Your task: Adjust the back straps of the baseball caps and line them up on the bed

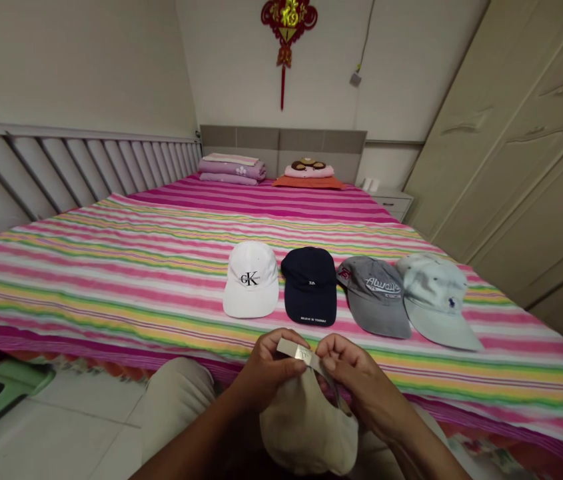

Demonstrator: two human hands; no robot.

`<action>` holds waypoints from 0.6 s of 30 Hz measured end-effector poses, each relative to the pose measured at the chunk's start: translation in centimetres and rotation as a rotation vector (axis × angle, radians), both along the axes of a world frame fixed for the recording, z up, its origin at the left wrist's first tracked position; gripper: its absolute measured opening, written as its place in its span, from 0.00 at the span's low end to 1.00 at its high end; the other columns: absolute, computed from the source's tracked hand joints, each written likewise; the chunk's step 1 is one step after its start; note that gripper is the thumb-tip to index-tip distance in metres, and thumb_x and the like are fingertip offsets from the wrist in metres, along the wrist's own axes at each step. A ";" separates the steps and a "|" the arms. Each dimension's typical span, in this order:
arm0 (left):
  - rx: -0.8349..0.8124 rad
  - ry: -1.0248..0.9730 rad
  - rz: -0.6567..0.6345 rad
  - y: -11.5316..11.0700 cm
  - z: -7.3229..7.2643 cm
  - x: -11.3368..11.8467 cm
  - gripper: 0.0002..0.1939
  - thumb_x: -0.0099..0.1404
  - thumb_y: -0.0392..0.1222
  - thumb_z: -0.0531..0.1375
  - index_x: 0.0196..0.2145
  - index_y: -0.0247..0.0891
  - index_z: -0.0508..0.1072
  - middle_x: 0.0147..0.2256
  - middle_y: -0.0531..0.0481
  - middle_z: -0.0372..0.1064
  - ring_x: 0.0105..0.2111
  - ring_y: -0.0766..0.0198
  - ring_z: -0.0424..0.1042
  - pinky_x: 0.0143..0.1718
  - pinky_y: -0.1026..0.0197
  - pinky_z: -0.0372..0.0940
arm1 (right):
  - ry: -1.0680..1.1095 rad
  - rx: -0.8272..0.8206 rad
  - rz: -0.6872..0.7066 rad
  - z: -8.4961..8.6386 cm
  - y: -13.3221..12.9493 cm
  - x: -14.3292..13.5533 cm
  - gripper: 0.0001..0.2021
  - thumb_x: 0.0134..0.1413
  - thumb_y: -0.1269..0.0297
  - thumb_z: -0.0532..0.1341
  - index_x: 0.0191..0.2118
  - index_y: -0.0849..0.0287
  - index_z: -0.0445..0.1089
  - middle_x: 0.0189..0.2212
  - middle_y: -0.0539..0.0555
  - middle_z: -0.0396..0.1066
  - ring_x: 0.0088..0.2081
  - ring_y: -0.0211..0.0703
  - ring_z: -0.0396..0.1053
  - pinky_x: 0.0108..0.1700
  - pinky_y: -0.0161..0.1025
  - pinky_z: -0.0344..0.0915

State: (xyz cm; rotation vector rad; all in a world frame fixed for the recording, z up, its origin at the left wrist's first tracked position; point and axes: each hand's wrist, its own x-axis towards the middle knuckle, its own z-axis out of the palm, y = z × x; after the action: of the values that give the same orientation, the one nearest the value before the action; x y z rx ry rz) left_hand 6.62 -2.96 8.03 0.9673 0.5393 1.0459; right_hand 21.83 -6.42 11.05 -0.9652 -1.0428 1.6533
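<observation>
A beige cap (pixel 308 423) hangs between my hands over my lap, its back strap and metal buckle (pixel 303 353) turned up. My left hand (pixel 272 367) pinches the strap beside the buckle, thumb on top. On the other side, my right hand (pixel 348 367) grips the strap between thumb and fingers. Beyond them, on the bed, lie a white cap (pixel 251 277) with a CK print, a navy cap (pixel 310 283), a grey cap (pixel 377 297) with white lettering, and a pale mottled cap (pixel 434 297). The grey and pale caps touch or overlap.
The bed's striped sheet (pixel 111 267) spreads out before me, with folded purple bedding (pixel 231 169) and an orange pillow (pixel 308 182) at the headboard. A white rail (pixel 86 167) borders the left. A wardrobe (pixel 521 153) stands right. A green stool (pixel 16 387) is at lower left.
</observation>
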 end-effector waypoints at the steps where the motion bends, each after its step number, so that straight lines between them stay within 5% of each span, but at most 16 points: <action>1: -0.035 -0.049 0.002 0.0 -0.1 0.0 0.12 0.42 0.39 0.67 0.27 0.36 0.72 0.23 0.53 0.65 0.21 0.70 0.62 0.25 0.66 0.56 | 0.012 -0.005 0.017 -0.1 0.1 0.0 0.13 0.42 0.57 0.63 0.28 0.60 0.61 0.15 0.45 0.62 0.16 0.29 0.54 0.19 0.29 0.47; 12: 0.045 0.013 -0.043 0.6 -0.7 -0.1 0.12 0.42 0.37 0.67 0.27 0.34 0.72 0.25 0.53 0.64 0.24 0.70 0.62 0.27 0.66 0.55 | -0.163 0.017 -0.036 -0.1 0.4 0.5 0.13 0.39 0.58 0.63 0.21 0.61 0.61 0.14 0.47 0.60 0.16 0.29 0.51 0.18 0.29 0.45; 18: 0.008 -0.125 -0.071 0.4 -1.0 -0.2 0.13 0.41 0.40 0.68 0.27 0.35 0.72 0.27 0.52 0.65 0.25 0.69 0.62 0.27 0.66 0.54 | -0.324 0.095 -0.079 0.4 0.2 0.2 0.14 0.41 0.57 0.61 0.20 0.59 0.58 0.12 0.43 0.54 0.15 0.28 0.46 0.17 0.30 0.41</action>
State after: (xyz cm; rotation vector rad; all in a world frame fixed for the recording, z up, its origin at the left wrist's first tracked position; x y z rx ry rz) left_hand 6.44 -2.54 7.02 0.9151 0.3952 1.0378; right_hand 21.99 -6.20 11.49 -1.2208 -1.2678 1.3976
